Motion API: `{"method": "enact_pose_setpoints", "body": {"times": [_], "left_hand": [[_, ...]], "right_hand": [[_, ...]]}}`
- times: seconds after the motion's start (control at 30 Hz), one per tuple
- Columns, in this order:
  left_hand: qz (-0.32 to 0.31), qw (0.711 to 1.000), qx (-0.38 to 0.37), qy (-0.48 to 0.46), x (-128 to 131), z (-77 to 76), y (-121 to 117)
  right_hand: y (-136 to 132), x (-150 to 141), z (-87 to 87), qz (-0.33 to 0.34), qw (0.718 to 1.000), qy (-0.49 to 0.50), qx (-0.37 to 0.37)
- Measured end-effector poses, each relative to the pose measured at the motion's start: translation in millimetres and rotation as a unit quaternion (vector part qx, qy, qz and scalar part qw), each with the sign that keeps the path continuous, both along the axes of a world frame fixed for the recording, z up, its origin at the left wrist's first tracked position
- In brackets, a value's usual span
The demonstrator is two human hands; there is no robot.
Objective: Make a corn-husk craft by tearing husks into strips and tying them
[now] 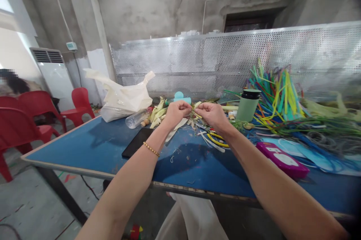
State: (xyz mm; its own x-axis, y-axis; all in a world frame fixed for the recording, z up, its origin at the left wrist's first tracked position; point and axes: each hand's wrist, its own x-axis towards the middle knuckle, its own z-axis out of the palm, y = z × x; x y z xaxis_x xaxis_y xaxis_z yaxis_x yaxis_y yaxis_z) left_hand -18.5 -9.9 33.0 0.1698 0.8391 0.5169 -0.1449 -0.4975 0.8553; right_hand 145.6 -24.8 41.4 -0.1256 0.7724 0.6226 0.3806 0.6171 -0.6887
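Above the middle of the blue table (pixel 107 150), my left hand (pixel 178 113) and my right hand (pixel 212 115) meet with fingertips pinched. Between them is a small pale yellow-green strip (pixel 197 104) that looks like corn husk; the fingers hide most of it. A beaded gold-coloured bracelet (pixel 151 149) circles my left wrist. Beside my left hand lie more pale husks (pixel 158 115). Under my hands are thin scraps and a long pale strip (pixel 176 130). Yellow curved strips (pixel 217 140) lie just below my right hand.
A white plastic bag (pixel 126 97), clear bottle (pixel 137 118) and dark tablet (pixel 138 143) are on the left. To the right stand a green tumbler (pixel 248 106) and colourful strips (pixel 287 97), with a magenta box (pixel 282 160) nearer. Behind rises a perforated metal panel (pixel 175 63). Red chairs (pixel 39 104) stand left.
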Motion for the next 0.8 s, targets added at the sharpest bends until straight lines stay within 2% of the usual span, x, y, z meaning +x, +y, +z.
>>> {"method": "enact_pose_setpoints", "body": {"times": [0.17, 0.23, 0.3, 0.43, 0.57, 0.67, 0.73, 0.8], "left_hand": [[-0.077, 0.991, -0.081, -0.077, -1.3, 3.5, -5.1], [-0.115, 0.986, -0.095, -0.074, -1.5, 3.9, -6.0], [-0.123, 0.987, -0.092, -0.054, -1.0, 3.5, -6.3], [-0.082, 0.993, -0.078, -0.045, -0.8, 2.9, -5.3], [-0.060, 0.994, -0.075, -0.053, -3.0, 3.7, -3.5], [-0.042, 0.995, -0.071, -0.060, -5.3, 4.0, -1.2], [-0.019, 0.996, -0.067, -0.062, -7.5, 4.2, 0.8], [0.019, 0.997, -0.059, -0.052, -10.2, 4.7, 2.6]], "right_hand": [[-5.4, -2.0, 3.1, 0.022, 0.998, 0.059, -0.019], [-3.4, -1.6, 2.5, 0.017, 0.998, 0.056, -0.006], [0.2, -0.7, 1.1, 0.012, 0.999, 0.044, 0.012], [2.6, -0.3, 0.2, 0.009, 0.999, 0.031, 0.035], [-3.3, -0.3, 4.1, 0.011, 0.999, 0.037, 0.005], [-3.2, 7.6, 9.7, -0.020, 0.999, 0.029, -0.012], [1.1, 19.4, 14.5, -0.059, 0.998, -0.008, -0.006], [6.8, 35.1, 19.1, -0.098, 0.990, -0.100, -0.006]]}}
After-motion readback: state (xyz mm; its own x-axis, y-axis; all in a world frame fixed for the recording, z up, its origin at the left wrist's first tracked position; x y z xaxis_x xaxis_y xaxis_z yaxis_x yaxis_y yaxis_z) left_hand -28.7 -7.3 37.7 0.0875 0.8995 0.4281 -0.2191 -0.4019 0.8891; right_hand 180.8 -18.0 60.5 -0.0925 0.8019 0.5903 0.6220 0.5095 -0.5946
